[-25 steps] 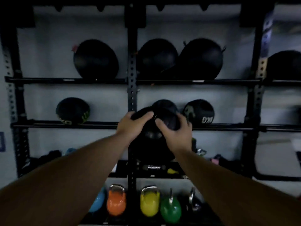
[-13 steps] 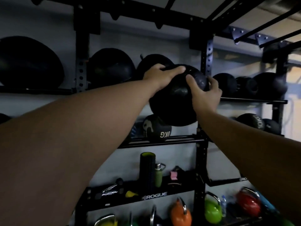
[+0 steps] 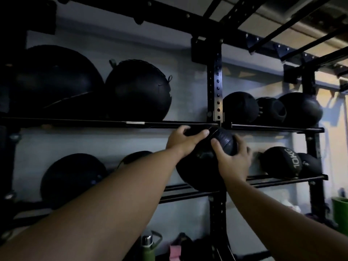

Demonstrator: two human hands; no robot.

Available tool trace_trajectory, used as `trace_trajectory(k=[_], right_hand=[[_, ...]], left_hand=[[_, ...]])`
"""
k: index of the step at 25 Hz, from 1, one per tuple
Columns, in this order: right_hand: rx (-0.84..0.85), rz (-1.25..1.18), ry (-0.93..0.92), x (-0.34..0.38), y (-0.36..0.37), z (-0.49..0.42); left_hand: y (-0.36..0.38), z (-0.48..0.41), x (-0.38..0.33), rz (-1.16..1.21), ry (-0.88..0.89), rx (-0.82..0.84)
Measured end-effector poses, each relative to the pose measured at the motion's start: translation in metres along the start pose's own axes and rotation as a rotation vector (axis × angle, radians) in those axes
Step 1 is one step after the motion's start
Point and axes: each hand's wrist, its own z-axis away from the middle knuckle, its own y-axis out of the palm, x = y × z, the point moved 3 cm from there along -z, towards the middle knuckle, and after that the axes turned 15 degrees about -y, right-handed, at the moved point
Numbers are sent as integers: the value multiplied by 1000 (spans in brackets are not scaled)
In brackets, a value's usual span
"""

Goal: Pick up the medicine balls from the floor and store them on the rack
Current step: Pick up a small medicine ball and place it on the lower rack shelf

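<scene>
Since half second ago, medicine ball (image 3: 202, 164) lowered from upper-shelf height to middle tier of rack (image 3: 216, 95), beside upright. Left hand (image 3: 183, 141) and right hand (image 3: 232, 161) clasped around ball, fingers curled on top. Placement probably close; not yet released.

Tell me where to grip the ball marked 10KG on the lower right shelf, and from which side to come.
Grip the 10KG ball with both palms on its opposite round flanks, coming straight in from the front of the rack. It has no handle that I can see, so a wide two-palm clamp likely suits it. A darker ball sits close on its right, so that flank is crowded; the shelf rails carry it from below.
</scene>
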Motion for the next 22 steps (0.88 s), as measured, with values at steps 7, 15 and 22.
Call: trace_trajectory(k=[7, 15, 22], right_hand=[[110, -49, 167, -213, 96, -47], [440, 113, 102, -390, 147, -22], [568, 295, 67, -404, 154, -19]], left_hand=[[88, -187, 79, -135, -100, -63], [179, -281, 208, -318, -289, -16], [180, -293, 220, -456, -231, -35]])
